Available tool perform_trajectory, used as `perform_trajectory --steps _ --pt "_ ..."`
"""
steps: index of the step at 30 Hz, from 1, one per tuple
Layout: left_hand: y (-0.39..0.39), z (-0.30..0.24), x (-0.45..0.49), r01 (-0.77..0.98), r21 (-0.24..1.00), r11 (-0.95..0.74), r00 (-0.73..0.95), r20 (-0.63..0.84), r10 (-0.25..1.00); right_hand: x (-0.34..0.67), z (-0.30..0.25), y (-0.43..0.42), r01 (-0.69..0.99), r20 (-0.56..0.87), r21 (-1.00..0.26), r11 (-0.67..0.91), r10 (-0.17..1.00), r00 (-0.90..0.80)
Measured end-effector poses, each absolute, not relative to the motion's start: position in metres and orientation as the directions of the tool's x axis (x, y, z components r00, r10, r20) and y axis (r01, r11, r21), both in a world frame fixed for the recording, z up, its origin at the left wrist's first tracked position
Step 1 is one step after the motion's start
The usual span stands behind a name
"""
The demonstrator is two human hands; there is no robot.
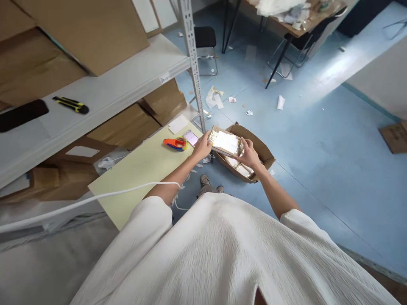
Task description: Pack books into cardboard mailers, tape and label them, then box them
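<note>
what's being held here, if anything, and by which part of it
A flat, boxy package, held at both ends: the left grip is on its left end, the right grip on its right end.

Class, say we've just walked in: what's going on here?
A person grips a packet by its two ends, left hand and right hand. It is held above an open carton with similar packets inside. Nearby, an orange-and-blue object lies on the pale yellow tabletop.

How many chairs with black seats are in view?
2: one chair by the shelf post, the other chair at the table. Others may be hidden.
</note>
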State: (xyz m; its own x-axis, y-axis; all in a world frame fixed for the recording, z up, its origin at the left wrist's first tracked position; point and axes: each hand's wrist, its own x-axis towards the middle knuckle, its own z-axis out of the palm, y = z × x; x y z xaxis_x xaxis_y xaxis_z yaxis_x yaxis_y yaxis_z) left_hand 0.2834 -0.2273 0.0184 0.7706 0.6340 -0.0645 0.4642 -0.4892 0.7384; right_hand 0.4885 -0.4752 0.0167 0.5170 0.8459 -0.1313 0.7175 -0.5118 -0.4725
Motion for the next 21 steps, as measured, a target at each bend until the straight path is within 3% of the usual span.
perform_trajectory --steps 10,21 --pt "-0.192 -0.003 0.375 0.34 0.791 -0.509 0.92 -0.166 0.356 0.513 0.009 -0.474 0.527 -0.231 -0.381 -0.76 0.63 0.741" --pt "-0.193 -0.054 0.425 0.413 0.752 -0.514 0.898 -0.244 0.366 0.533 -0.028 -0.463 0.404 -0.244 -0.438 -0.803 0.539 0.806"
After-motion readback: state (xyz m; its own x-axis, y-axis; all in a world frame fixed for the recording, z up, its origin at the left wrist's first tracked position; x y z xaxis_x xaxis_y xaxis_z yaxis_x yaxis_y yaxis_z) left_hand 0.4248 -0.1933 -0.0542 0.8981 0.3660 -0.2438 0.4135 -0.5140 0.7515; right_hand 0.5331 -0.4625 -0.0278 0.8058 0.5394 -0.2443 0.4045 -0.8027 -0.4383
